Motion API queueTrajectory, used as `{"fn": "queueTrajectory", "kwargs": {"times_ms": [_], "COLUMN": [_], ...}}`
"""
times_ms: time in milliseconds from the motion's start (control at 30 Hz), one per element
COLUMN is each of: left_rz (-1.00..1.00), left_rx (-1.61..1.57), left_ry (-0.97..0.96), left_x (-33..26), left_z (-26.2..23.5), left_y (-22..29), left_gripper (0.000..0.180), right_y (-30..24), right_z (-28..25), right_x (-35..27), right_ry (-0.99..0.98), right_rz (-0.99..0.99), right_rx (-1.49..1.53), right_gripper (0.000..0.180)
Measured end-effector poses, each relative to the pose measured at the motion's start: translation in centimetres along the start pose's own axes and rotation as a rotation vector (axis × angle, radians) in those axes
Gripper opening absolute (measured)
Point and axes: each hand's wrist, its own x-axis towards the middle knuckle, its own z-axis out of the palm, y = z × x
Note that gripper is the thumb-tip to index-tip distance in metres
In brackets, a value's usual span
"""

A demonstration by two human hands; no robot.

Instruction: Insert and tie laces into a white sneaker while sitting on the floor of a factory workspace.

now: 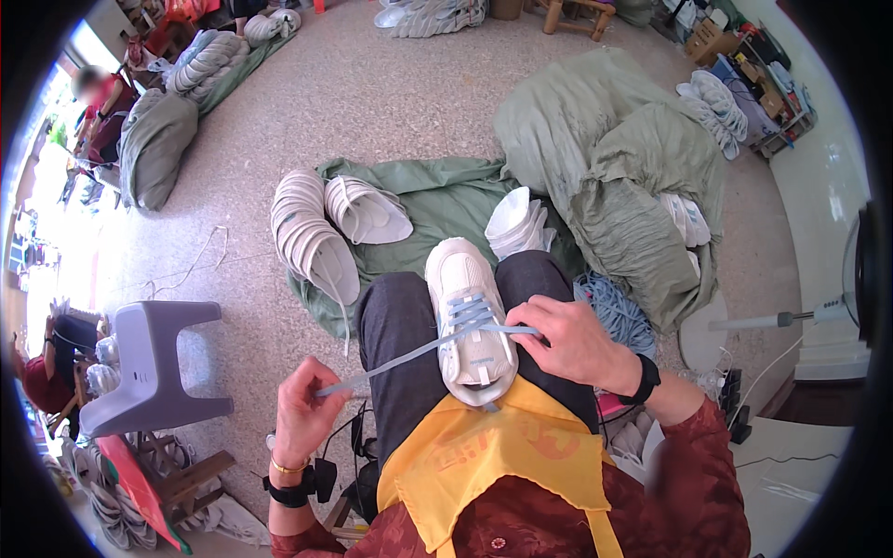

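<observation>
Pale blue lace (409, 353), gripped by both hands (305, 409) (572, 342), crosses the white shoe (470, 316) beside stacked soles (312, 237).

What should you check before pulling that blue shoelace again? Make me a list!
1. White sneaker steady on the lap, toe pointing away: ok.
2. Left hand pinching one end of the light blue lace: ok.
3. Right hand pinching the lace beside the sneaker: ok.
4. Lace taut between the hands, no sag: ok.
5. Lace crossed evenly through the eyelets: cannot tell, too small.
6. Yellow apron clear of the lace: ok.
</observation>
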Motion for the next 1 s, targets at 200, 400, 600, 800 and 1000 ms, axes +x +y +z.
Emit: {"fn": "queueTrajectory", "kwargs": {"times_ms": [200,400,600,800,1000], "left_rz": [0.099,0.119,0.131,0.149,0.179], "left_rx": [0.253,0.320,0.314,0.407,0.417], "left_ry": [0.138,0.174,0.136,0.051,0.026], "left_x": [1.4,2.0,1.8,1.4,1.2], "left_z": [-0.2,0.1,-0.2,0.3,1.0], "left_y": [2.0,1.7,0.0,-1.0,-1.3], "left_gripper": [0.017,0.016,0.016,0.016,0.014], "right_y": [-1.2,-1.4,2.2,1.0,-1.1], "right_z": [0.5,0.0,-0.5,-1.1,0.2], "right_x": [0.0,0.3,-1.2,-2.0,-2.4], "right_ry": [-0.108,-0.354,-0.220,-0.126,0.058], "right_rz": [0.023,0.323,0.515,0.293,0.036], "right_rx": [0.275,0.620,0.724,0.208,0.096], "right_gripper": [0.010,0.012,0.010,0.015,0.006]}}
